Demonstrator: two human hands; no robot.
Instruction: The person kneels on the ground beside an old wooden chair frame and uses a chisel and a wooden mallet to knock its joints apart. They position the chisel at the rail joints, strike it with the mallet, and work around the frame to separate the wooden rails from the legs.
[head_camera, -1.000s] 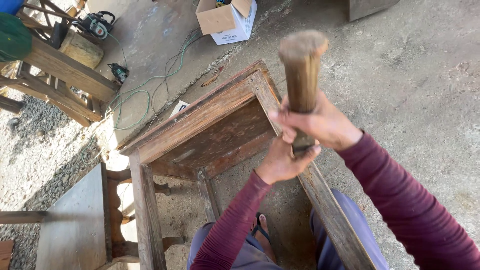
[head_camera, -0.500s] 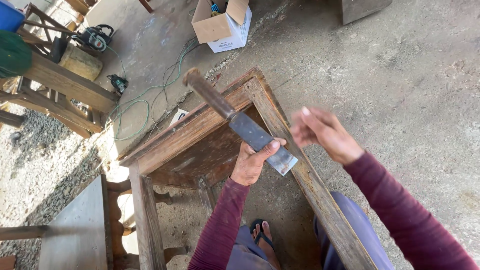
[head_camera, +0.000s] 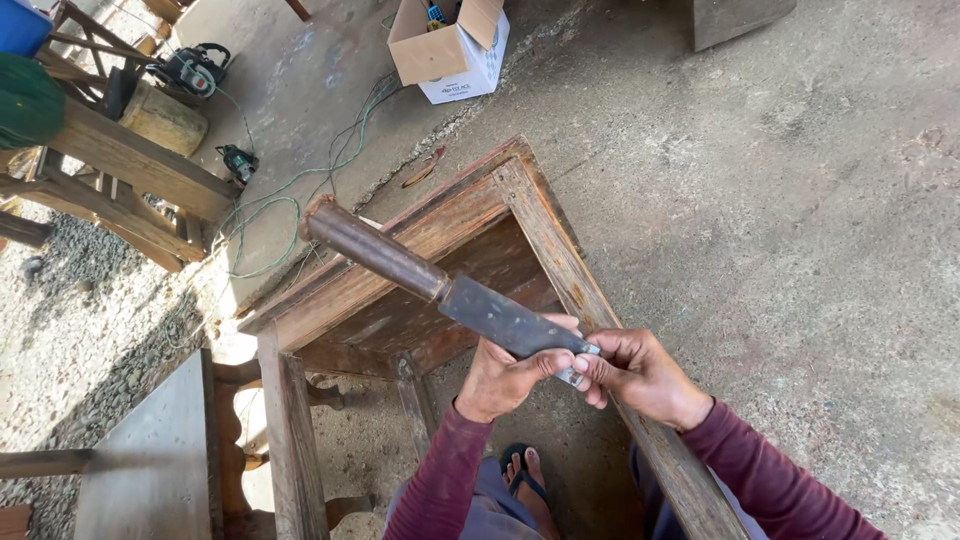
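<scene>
A large chisel (head_camera: 470, 300) with a brown wooden handle and a dark steel blade lies tilted, handle up to the left. My left hand (head_camera: 510, 375) grips the blade near its tip from below. My right hand (head_camera: 640, 375) pinches the shiny cutting end with its fingertips. Both hands hover over the right rail of an old wooden table frame (head_camera: 545, 235), which has no top.
A cardboard box (head_camera: 445, 45) sits on the concrete at the back. Green cable (head_camera: 300, 190) and a power tool (head_camera: 195, 68) lie at the left beside a wooden bench (head_camera: 130, 160). A grey board (head_camera: 150, 460) lies at lower left. My sandalled foot (head_camera: 520, 475) shows below.
The chisel has swung from upright to lying tilted, handle to the left. My right hand, apart from it half a second ago, now pinches the blade's end.
</scene>
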